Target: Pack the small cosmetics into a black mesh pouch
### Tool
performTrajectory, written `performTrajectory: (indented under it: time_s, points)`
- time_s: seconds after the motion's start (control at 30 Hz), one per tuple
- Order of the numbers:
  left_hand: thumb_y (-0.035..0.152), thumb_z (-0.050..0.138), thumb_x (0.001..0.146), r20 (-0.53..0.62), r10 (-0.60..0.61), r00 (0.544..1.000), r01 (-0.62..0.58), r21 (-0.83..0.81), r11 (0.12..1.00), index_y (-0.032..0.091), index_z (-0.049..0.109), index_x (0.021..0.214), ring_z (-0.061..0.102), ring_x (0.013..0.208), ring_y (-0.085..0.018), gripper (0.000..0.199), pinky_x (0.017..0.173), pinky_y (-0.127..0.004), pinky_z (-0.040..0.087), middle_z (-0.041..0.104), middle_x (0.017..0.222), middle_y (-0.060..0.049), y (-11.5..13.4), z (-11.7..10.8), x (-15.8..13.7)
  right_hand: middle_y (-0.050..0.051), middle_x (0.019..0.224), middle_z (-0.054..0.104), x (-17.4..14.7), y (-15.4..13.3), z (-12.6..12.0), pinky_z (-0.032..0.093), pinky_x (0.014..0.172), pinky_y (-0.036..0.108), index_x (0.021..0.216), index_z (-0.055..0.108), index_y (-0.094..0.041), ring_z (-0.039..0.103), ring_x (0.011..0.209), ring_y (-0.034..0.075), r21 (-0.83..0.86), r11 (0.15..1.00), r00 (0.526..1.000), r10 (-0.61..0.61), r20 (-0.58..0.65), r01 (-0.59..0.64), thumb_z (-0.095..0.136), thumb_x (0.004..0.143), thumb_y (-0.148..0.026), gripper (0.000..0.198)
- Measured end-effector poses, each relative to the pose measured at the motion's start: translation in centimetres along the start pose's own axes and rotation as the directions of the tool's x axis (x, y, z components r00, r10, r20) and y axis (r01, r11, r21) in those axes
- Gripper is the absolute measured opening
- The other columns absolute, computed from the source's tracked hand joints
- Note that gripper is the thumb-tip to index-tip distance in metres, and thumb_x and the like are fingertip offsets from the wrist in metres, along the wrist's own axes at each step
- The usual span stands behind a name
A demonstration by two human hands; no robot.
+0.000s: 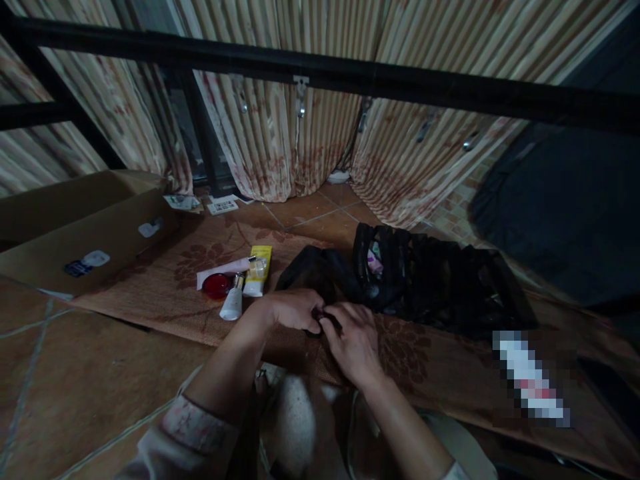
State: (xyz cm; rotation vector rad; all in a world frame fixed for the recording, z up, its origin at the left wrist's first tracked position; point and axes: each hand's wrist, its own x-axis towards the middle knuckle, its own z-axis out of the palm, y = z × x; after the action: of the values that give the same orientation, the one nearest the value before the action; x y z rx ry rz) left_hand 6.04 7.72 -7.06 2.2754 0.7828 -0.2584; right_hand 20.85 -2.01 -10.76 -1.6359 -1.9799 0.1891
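Both hands meet over a small black bag (pixel 317 263) of soft, partly see-through fabric lying on the brown patterned cloth. My left hand (pixel 299 309) is closed, pinching the bag's near edge. Beside it, my right hand (pixel 354 337) has thumb and fingers closed on the same dark edge; whether a zip is there I cannot tell. To the left lie a yellow and white tube (pixel 258 270), a pale pink tube (pixel 225 270), a round red container (pixel 217 287) and a small white tube (pixel 232 303). A black organizer (pixel 430 277) with compartments stands to the right.
An open cardboard box (pixel 100 230) stands at the left. The patterned cloth (pixel 165 293) covers a long low surface. A black metal bar (pixel 330 67) with hooks crosses above, before striped curtains (pixel 325 140). A blurred white object (pixel 530 380) lies at the right.
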Motion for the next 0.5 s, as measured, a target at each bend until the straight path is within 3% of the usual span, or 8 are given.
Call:
performTrajectory:
  time_s: [0.1, 0.17, 0.3, 0.37, 0.43, 0.5]
  points:
    - [0.025, 0.063, 0.07, -0.025, 0.009, 1.0, -0.011, -0.059, 0.998, 0.014, 0.065, 0.085, 0.058, 0.067, -0.014, 0.019, 0.057, -0.022, 0.04, 0.066, 0.075, -0.001, 0.1, -0.4, -0.4, 0.002, 0.099, 0.068, -0.2, -0.2, 0.2, 0.03, 0.101, 0.038, 0.095, 0.067, -0.024, 0.058, 0.095, 0.018, 0.019, 0.995, 0.994, -0.092, -0.064, 0.093, 0.048, 0.091, -0.022, 0.019]
    - [0.022, 0.067, 0.068, -0.082, 0.061, 0.995, -0.077, -0.203, 0.976, 0.014, 0.062, 0.093, 0.06, 0.075, -0.014, 0.026, 0.064, -0.022, 0.044, 0.067, 0.082, -0.001, 0.0, -0.6, -0.9, 0.002, 0.098, 0.068, -0.3, -0.4, 0.3, 0.028, 0.104, 0.039, 0.094, 0.067, -0.024, 0.058, 0.094, 0.017, 0.01, 0.992, 0.989, -0.125, -0.077, 0.126, 0.047, 0.091, -0.017, 0.022]
    - [0.017, 0.065, 0.074, -0.352, 0.058, 0.934, -0.221, -0.443, 0.869, 0.013, 0.056, 0.106, 0.061, 0.088, -0.014, 0.034, 0.081, -0.027, 0.048, 0.066, 0.095, -0.006, -0.5, -1.1, -1.4, 0.003, 0.092, 0.068, -0.4, -0.6, 0.5, 0.028, 0.107, 0.037, 0.096, 0.067, -0.021, 0.058, 0.091, 0.017, -0.046, 0.993, 0.993, -0.114, -0.017, 0.113, 0.046, 0.087, -0.011, 0.025]
    - [0.014, 0.059, 0.077, -0.555, -0.023, 0.831, -0.263, -0.429, 0.864, 0.014, 0.055, 0.106, 0.061, 0.094, -0.014, 0.029, 0.088, -0.029, 0.047, 0.064, 0.102, -0.008, -0.8, -1.3, -1.2, 0.005, 0.09, 0.068, -0.4, -0.6, 0.5, 0.029, 0.107, 0.037, 0.094, 0.067, -0.02, 0.058, 0.089, 0.019, -0.099, 0.989, 0.994, -0.103, 0.04, 0.107, 0.045, 0.085, -0.008, 0.026]
    - [0.013, 0.055, 0.079, -0.742, -0.123, 0.659, -0.255, -0.374, 0.892, 0.015, 0.054, 0.108, 0.059, 0.102, -0.015, 0.029, 0.095, -0.031, 0.045, 0.062, 0.109, -0.008, -1.0, -1.4, -0.9, 0.006, 0.09, 0.068, -0.4, -0.6, 0.5, 0.03, 0.107, 0.036, 0.092, 0.067, -0.019, 0.058, 0.089, 0.02, -0.15, 0.983, 0.992, -0.093, 0.083, 0.105, 0.045, 0.082, -0.005, 0.029]
    - [0.016, 0.054, 0.08, -0.86, -0.214, 0.464, -0.164, -0.32, 0.933, 0.017, 0.053, 0.111, 0.056, 0.11, -0.017, 0.031, 0.1, -0.034, 0.041, 0.06, 0.115, -0.008, -1.2, -1.5, -0.6, 0.006, 0.091, 0.067, -0.4, -0.6, 0.6, 0.03, 0.107, 0.036, 0.09, 0.067, -0.019, 0.058, 0.09, 0.02, -0.177, 0.978, 0.99, -0.088, 0.108, 0.106, 0.045, 0.078, -0.001, 0.031]
